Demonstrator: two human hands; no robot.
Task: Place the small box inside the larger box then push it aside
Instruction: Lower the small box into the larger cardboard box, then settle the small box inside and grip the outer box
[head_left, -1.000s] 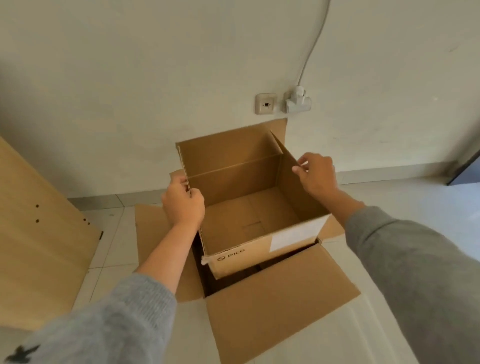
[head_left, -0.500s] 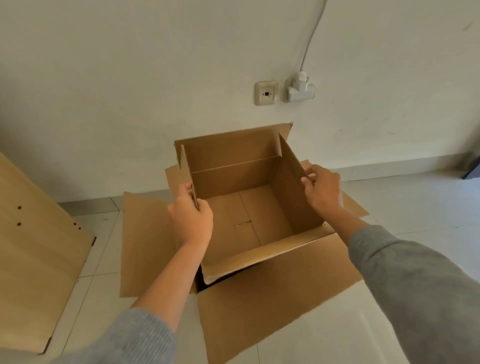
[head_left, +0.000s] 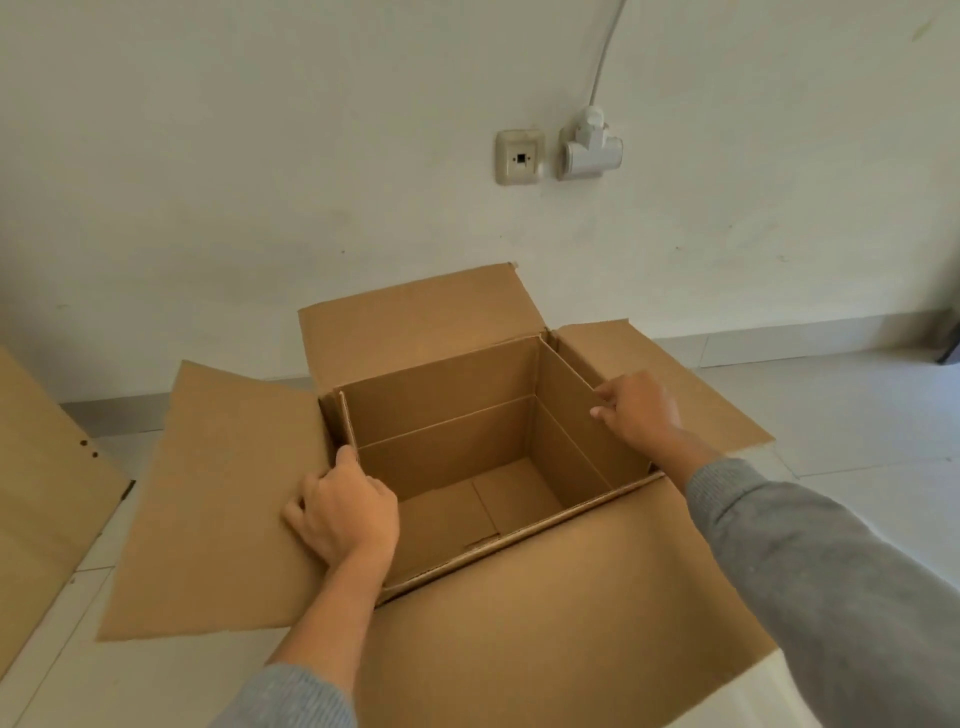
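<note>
The small box (head_left: 467, 441), open-topped brown cardboard, sits sunk inside the larger box (head_left: 545, 613), whose four flaps are spread outward on the floor. The small box's upright flaps stand about level with the larger box's opening. My left hand (head_left: 343, 506) pinches the small box's left flap, thumb inside and fingers outside over the larger box's left flap. On the other side, my right hand (head_left: 639, 410) grips the top edge of the small box's right flap. Nothing lies inside the small box.
A white wall stands just behind the boxes, with a socket (head_left: 519, 156) and a plug adapter (head_left: 589, 150) whose cable runs upward. A wooden board (head_left: 36, 493) lies at the left. White floor tiles (head_left: 857, 415) stretch to the right, up to a dark object (head_left: 953, 343).
The small box has gone down from above the opening into the larger box, and both hands came down with it. The larger box's flaps are now spread wider in view.
</note>
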